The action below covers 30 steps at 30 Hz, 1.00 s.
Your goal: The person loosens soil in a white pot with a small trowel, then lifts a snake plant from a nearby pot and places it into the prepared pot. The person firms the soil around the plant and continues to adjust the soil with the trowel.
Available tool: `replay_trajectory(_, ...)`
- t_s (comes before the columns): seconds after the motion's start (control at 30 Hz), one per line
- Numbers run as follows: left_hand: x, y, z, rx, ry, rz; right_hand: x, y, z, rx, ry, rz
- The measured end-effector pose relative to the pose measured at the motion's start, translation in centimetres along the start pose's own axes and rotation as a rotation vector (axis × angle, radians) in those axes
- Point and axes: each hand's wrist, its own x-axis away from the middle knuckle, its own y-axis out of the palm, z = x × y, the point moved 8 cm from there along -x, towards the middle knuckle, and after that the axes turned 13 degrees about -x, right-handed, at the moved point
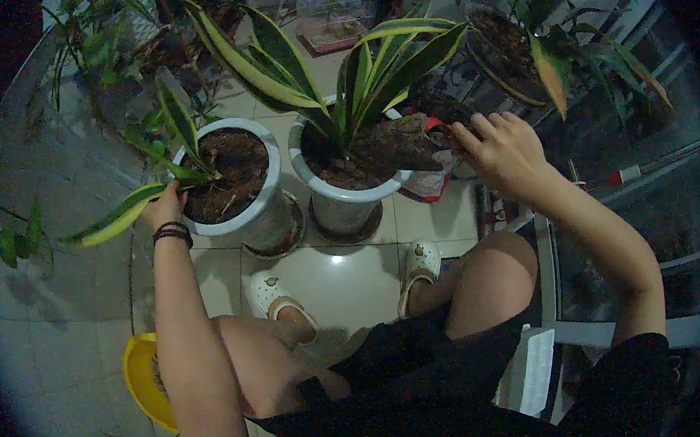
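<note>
My left hand (165,208) grips the base of a small variegated snake plant (182,124) at the left rim of a white pot (275,172). One of its leaves stands up and another leans out over the rim. Dark soil fills that pot. In my right hand (500,150) is a hand trowel (402,142) with a red part near the grip. Its soil-covered blade reaches over the right rim of a second white pot (360,194). A larger snake plant (348,94) with yellow-edged leaves grows there. My fingers partly hide the trowel's handle.
Saucers (348,228) sit under the pots on the tiled floor (337,282). A yellow basin (143,386) is left of my leg. Behind stands a wire cage (335,14). Another potted plant (500,49) is at the upper right, beside dark glass panels (629,194).
</note>
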Motion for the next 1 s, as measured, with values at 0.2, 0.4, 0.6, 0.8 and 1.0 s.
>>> replay_trajectory(0.2,-1.6,-0.9,-3.0,0.134,-0.095,0.008,1.8,2.5,4.7,-0.320,0.527,-0.288)
replay_trajectory(0.4,-1.8,0.0,-3.1,0.150,-0.094,-0.173,2.4,2.7,5.5,-0.466,0.707,-0.236)
replay_trajectory(0.6,3.5,0.7,0.8,-0.425,-0.007,-0.166,4.0,3.1,6.6,-0.501,0.790,-0.235)
replay_trajectory(0.8,4.8,0.8,2.7,-0.716,0.141,-0.296,4.3,3.2,7.2,-0.555,0.821,-0.246)
replay_trajectory(1.0,7.0,5.5,7.1,-0.708,0.492,-0.484,5.3,4.2,8.3,-0.607,0.829,-0.210)
